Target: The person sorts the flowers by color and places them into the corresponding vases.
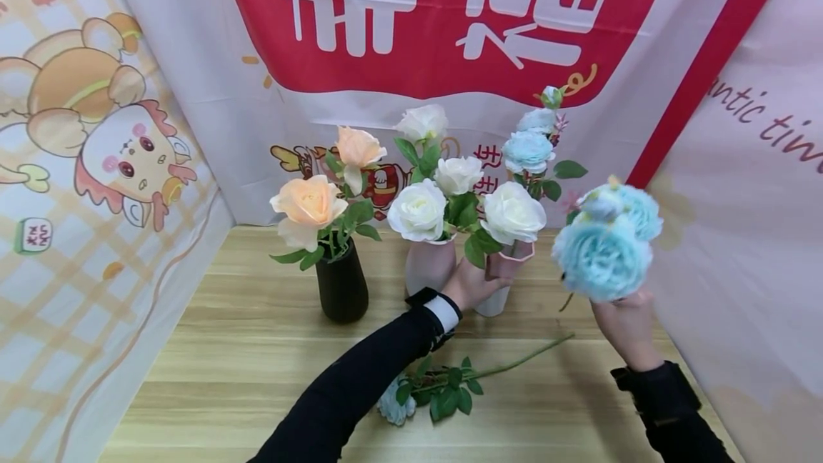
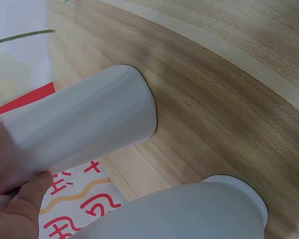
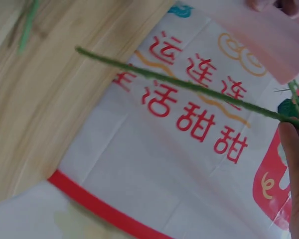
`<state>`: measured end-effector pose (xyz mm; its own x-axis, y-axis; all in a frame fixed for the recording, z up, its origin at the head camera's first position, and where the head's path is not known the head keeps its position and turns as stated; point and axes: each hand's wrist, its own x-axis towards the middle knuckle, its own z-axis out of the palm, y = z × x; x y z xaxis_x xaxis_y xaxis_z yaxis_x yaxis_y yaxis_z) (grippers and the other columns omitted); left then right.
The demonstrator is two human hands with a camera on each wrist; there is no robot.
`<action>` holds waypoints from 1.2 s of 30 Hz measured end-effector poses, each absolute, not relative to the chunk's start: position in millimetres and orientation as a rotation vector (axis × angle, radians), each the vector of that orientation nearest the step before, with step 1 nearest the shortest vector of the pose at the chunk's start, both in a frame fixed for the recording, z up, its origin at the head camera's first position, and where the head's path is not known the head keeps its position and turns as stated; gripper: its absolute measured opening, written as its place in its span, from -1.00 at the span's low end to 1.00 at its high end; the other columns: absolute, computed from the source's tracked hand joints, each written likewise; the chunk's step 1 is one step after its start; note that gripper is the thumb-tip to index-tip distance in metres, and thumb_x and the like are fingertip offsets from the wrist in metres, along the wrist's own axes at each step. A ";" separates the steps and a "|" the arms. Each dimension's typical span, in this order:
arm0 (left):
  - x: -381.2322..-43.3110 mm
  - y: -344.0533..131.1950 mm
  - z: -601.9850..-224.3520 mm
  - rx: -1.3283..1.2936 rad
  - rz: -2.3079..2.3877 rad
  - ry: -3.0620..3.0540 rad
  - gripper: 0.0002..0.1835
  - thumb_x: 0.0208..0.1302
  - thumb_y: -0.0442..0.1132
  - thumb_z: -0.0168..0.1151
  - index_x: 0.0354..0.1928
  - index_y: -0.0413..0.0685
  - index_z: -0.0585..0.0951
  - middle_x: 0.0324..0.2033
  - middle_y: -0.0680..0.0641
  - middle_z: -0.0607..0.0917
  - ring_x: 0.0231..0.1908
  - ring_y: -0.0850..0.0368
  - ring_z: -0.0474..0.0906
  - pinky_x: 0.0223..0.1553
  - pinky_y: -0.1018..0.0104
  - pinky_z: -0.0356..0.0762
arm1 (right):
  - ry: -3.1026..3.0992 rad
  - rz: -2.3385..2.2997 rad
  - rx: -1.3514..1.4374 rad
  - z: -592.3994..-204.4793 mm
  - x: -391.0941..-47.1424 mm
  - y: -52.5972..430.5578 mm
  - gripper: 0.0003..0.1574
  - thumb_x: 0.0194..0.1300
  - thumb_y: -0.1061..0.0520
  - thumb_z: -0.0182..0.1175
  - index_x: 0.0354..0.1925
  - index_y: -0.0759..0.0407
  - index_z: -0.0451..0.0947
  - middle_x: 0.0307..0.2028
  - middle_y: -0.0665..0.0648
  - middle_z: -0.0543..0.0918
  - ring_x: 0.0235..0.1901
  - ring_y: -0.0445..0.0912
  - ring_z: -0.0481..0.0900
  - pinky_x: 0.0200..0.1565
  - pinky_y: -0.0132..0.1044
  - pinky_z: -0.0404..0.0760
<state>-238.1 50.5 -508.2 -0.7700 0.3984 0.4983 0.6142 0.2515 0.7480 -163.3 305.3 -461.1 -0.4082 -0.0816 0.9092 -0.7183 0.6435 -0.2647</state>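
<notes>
My left hand grips a pink-and-white vase near its top. In the left wrist view the pale lower part of that vase stands on the table. Light blue flowers rise from behind its rim, and a white rose leans in front. To the right of the vase, my right hand holds a stem of light blue flowers upright. The right wrist view shows its green stem pinched at the thumb, the free end apart from the vase.
A second pink-and-white vase with white roses stands just left of the gripped one. Farther left is a black vase with peach roses. Another blue flower stem lies across the wooden table, by my left forearm. Printed cloths hang around.
</notes>
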 end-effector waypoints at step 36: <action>-239.4 50.3 -507.9 -0.886 -1.467 -2.451 -0.05 0.07 -0.31 0.53 0.44 -0.17 0.16 0.30 -0.14 0.40 0.29 0.14 0.31 0.29 0.43 0.17 | -1.209 1.989 0.277 -384.0 -193.4 294.8 -0.61 0.21 0.39 0.32 -0.16 0.78 0.49 -0.32 0.48 0.60 -0.41 0.09 0.70 -0.24 -0.16 0.68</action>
<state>-239.4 50.3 -507.9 -0.8139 0.4092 0.4124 0.5568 0.3470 0.7547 -193.4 294.8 -384.0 -0.6749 0.5033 0.5396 -0.7107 -0.2466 -0.6589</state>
